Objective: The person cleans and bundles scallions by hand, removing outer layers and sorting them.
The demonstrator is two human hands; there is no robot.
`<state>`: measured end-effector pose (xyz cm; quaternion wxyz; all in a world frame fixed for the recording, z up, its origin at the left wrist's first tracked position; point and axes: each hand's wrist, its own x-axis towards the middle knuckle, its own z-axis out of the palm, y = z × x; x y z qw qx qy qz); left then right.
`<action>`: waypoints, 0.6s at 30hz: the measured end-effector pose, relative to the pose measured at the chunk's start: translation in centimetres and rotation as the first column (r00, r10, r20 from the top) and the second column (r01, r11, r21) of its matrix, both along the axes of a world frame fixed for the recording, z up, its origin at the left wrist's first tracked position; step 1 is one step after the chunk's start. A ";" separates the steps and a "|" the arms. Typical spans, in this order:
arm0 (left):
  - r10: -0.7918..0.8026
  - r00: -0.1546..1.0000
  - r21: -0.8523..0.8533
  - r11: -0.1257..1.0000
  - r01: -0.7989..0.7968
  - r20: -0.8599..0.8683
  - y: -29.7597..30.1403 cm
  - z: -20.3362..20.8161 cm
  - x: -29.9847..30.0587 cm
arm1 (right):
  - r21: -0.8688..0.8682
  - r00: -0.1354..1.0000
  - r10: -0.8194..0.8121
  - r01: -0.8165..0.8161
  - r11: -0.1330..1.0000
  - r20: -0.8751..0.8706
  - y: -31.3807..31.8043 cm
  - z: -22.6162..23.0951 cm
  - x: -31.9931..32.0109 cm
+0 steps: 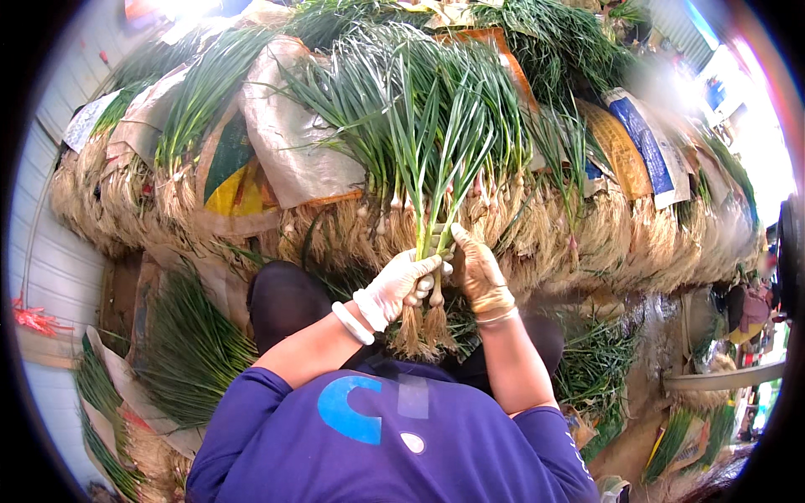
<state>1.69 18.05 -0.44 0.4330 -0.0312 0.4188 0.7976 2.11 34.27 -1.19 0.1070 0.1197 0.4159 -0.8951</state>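
A few green garlic plants point(428, 180) stand upright in front of my chest, leaves fanned away from me and pale roots hanging down. My left hand point(404, 281), in a white glove, is closed round their lower stems just above the bulbs. My right hand point(480, 275), in a tan-stained glove, is closed at the same stems a little higher, its fingertips partly hidden. The bulbs with shaggy roots point(411, 332) show below my left hand. Just beyond lies a pile of loose garlic plants point(356, 109), with pinkish bulbs toward me.
A long bank of garlic bundles with dry roots point(604, 239) spans the far side, partly covered by woven sacks point(289, 126). More green bundles point(189, 352) lie at my left. Cut leaves point(595, 365) litter the ground at right. A curved pale bar point(725, 377) juts in there.
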 end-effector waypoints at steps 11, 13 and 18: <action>0.014 0.990 -0.107 0.994 -0.029 -0.140 0.4 -0.8 0.7 | 0.813 0.862 -0.101 0.503 0.293 -0.496 -1.9 -2.3 -0.9; -0.021 0.993 -0.060 0.998 0.014 -0.116 0.4 -0.9 0.6 | 0.829 0.840 -0.021 0.540 0.144 -0.543 -0.7 -4.3 -0.5; -0.022 0.995 -0.053 0.998 0.017 -0.100 1.4 -2.1 1.3 | 0.795 0.802 0.030 0.597 -0.110 -0.597 1.0 -5.7 -0.1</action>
